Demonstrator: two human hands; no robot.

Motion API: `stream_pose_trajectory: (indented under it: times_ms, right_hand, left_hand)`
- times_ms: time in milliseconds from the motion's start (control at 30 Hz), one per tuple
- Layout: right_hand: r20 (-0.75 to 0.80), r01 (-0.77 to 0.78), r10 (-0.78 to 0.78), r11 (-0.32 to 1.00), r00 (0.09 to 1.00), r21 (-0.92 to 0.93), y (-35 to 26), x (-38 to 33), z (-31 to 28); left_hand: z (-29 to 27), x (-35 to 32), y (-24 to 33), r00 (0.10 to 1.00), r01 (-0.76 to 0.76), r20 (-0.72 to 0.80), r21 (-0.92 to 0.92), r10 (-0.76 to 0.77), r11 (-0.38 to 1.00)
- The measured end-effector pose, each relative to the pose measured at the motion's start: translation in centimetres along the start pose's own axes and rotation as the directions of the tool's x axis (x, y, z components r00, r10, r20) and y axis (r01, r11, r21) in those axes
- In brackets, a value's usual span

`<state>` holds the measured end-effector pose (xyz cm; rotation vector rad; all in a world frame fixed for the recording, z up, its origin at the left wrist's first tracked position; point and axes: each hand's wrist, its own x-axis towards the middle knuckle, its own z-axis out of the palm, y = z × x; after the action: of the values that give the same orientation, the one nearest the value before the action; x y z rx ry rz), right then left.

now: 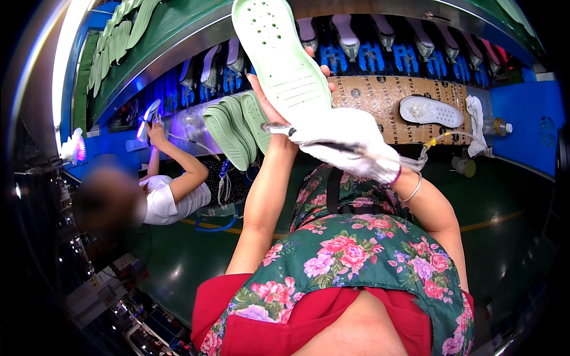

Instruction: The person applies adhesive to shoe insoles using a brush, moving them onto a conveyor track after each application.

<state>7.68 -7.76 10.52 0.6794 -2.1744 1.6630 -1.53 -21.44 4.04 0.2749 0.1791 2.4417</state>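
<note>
My left hand (267, 104) is raised and grips a pale green shoe sole (279, 53), its perforated face toward me. My right hand (350, 142), in a white glove, holds a thin applicator brush (279, 128) fed by a clear tube; its tip rests at the lower edge of the sole. A short stack of darker green soles (234, 127) lies on the conveyor edge just left of my left wrist.
A white sole (430, 111) lies on a brown cardboard sheet (380, 89) to the right, beside a white rag (477, 121) and a small bottle (497, 126). Shoe lasts on blue holders (371, 56) run along the line behind. A co-worker (172, 193) at left handles a sole under violet light.
</note>
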Motion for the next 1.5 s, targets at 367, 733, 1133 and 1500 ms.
stream_pose_trajectory:
  times_ms: [367, 733, 1133, 1500]
  right_hand:
    - [0.008, -0.227, 0.231, 0.950, 0.973, 0.216, 1.0, -0.6, -0.9]
    - [-0.084, -0.285, 0.296, 0.951, 0.951, 0.121, 0.2, -0.8, -1.5]
    - [-0.083, -0.131, 0.135, 0.990, 0.987, 0.056, -0.5, -1.1, -1.1]
    - [-0.303, -0.281, 0.316, 0.947, 0.899, 0.154, 0.5, 0.1, -3.7]
  left_hand:
    - [0.5, 1.4, 2.2, 0.982, 0.179, 0.059, 0.016, -0.180, 0.984]
    - [0.3, 3.8, 3.9, 0.911, 0.309, 0.204, 0.236, -0.358, 0.921]
    - [3.0, 5.6, 3.7, 0.869, 0.392, 0.238, 0.208, -0.435, 0.896]
    - [1.0, 3.9, 3.1, 0.943, 0.312, -0.164, 0.146, -0.288, 0.939]
